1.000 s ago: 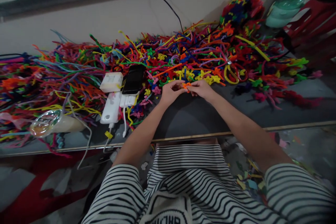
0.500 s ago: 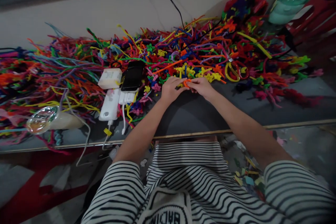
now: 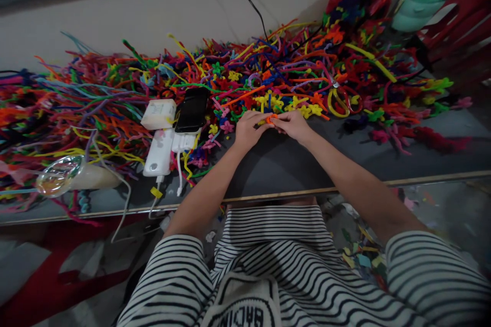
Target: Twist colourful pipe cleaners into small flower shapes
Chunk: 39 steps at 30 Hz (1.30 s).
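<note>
Between the fingertips of both hands is a small bent orange pipe cleaner, partly covered by the fingers. My left hand pinches it from the left, and my right hand pinches it from the right. The hands meet just above the dark tabletop, at the near side of the pile. Right behind them lie yellow pipe-cleaner flowers and a green flower farther back. Loose pipe cleaners in many colours spread along the back and left of the table.
Scissors with yellow and red handles lie right of my hands. To the left are a black phone, a white charger box, a white power bank with cables, and a tipped clear cup. Scraps litter the floor.
The orange pipe cleaner stays pinched in both hands, with only slight finger movement. The whole view has shifted a little.
</note>
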Tool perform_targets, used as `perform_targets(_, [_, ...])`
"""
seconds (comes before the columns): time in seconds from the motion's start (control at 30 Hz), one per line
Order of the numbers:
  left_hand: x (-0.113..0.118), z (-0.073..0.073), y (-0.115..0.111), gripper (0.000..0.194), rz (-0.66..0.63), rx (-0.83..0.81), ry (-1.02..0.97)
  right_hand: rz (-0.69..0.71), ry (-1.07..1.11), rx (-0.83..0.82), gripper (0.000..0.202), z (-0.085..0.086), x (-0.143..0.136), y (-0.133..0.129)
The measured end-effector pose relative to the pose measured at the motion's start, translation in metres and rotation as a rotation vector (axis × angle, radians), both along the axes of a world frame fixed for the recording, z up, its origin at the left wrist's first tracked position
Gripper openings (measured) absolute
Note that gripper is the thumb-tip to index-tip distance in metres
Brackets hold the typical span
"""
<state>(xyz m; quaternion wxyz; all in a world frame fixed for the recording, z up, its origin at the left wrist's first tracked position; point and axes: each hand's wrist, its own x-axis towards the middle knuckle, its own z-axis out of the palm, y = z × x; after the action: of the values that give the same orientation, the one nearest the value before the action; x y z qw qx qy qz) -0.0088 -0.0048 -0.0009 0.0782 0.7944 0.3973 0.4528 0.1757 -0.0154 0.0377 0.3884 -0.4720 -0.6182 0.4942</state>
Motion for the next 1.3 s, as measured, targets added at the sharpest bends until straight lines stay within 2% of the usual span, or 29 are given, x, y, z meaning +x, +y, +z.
perform_targets(0.13, [-0.001,-0.003,0.002,0.032,-0.043,0.009,0.079,0.052,-0.094,0.013,0.041,-0.002,0.006,0.002])
perform_targets(0.3, [-0.001,-0.004,0.006,0.028,-0.207,0.115,0.044,0.106,-0.144,-0.053,0.026,-0.004,0.01,0.006])
perform_targets(0.47, [0.0,-0.002,0.006,0.025,-0.202,0.118,0.013,0.111,-0.13,-0.109,0.019,-0.003,0.01,0.007])
perform_targets(0.67, [0.001,0.002,0.004,0.032,-0.162,-0.054,-0.064,0.038,-0.026,-0.129,0.034,-0.003,0.006,0.007])
perform_targets(0.83, [0.001,0.004,0.006,0.018,-0.098,-0.256,-0.237,0.032,0.179,-0.204,0.032,-0.005,0.007,0.01])
perform_targets(1.03, [0.004,0.001,0.005,0.011,-0.054,-0.431,-0.52,0.021,0.1,0.012,0.042,-0.007,0.011,0.009])
perform_targets(1.17, [0.009,0.002,0.002,0.022,-0.09,-0.606,-0.657,0.012,0.079,0.072,0.043,-0.006,0.013,0.01])
perform_targets(1.3, [0.01,0.006,0.0,0.028,-0.136,-0.646,-0.748,0.03,0.102,0.1,0.045,-0.007,0.015,0.012])
